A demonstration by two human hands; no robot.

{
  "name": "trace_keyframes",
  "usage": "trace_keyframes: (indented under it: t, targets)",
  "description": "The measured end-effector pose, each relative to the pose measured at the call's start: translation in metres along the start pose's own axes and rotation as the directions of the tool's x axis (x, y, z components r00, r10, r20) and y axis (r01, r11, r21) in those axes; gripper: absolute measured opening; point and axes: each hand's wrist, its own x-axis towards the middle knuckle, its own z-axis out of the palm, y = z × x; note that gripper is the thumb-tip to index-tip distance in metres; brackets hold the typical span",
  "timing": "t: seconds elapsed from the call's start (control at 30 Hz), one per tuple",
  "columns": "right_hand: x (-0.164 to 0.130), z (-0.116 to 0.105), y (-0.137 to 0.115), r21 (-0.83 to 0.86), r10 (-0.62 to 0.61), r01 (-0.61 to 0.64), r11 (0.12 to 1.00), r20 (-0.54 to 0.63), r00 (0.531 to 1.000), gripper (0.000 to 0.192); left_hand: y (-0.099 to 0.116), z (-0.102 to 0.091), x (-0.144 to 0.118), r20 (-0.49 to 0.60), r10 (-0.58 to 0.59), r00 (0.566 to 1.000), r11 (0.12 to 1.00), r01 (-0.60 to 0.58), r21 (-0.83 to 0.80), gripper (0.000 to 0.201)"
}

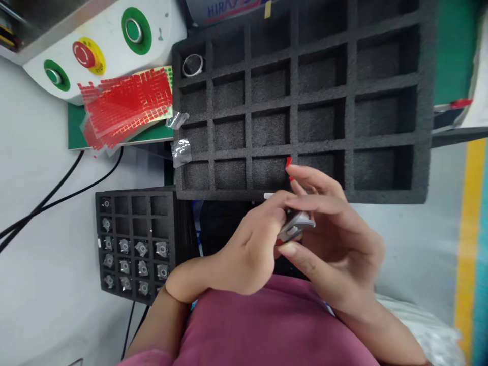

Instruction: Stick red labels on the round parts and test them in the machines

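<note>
Both hands meet just above the lap: the left hand and right hand pinch a small silvery metal part, perhaps a housing, between their fingertips, at the near edge of the large black foam tray.

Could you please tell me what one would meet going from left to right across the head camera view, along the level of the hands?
Black cables → small foam tray of metal parts → left hand → small metal part held in both hands → right hand → yellow stripe.
</note>
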Motion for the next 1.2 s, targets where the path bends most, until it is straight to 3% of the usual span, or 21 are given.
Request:
trace_keyframes:
  t: [0.13,0.23,0.37,0.5,0.63,0.87,1.03,1.2]
  targets:
    - [0.005,-0.006,-0.005,-0.164,-0.131,0.135,0.977,0.038,0.991,0.028,0.006,-0.004,-0.001,0.052,-0.093,0.994,0.992,0.088,0.085,0.033]
    - [0.007,-0.005,-0.008,-0.190,-0.140,0.137,0.972,-0.007,0.990,0.020,0.004,-0.005,-0.001,0.133,-0.014,0.991,1.000,0.015,-0.007,0.033]
    - [0.009,-0.002,-0.010,-0.050,-0.045,0.040,0.998,-0.110,0.993,0.010,0.001,0.001,-0.003,0.052,0.293,0.955,0.954,-0.296,0.056,0.034]
    - [0.006,-0.001,-0.017,0.154,0.063,-0.049,0.987,-0.087,0.994,0.012,0.000,0.008,-0.006,0.005,0.390,0.921,0.887,-0.377,0.266,0.028]
    - [0.001,0.004,-0.025,0.267,0.086,-0.074,0.961,-0.035,0.996,0.018,0.000,0.007,-0.006,0.052,0.528,0.848,0.749,-0.494,0.441,0.022]
    - [0.002,0.008,-0.028,0.348,0.053,-0.025,0.937,-0.071,0.996,0.022,0.001,0.007,-0.005,0.086,0.581,0.809,0.664,-0.533,0.525,0.020]
    - [0.006,0.002,-0.035,0.466,0.145,-0.149,0.872,0.044,0.988,0.016,-0.001,0.010,-0.007,0.069,0.628,0.775,0.589,-0.531,0.609,0.021]
    - [0.007,0.015,-0.031,0.495,0.087,-0.016,0.868,-0.119,0.989,0.022,-0.006,0.011,-0.004,0.112,0.705,0.701,0.467,-0.576,0.671,0.026]
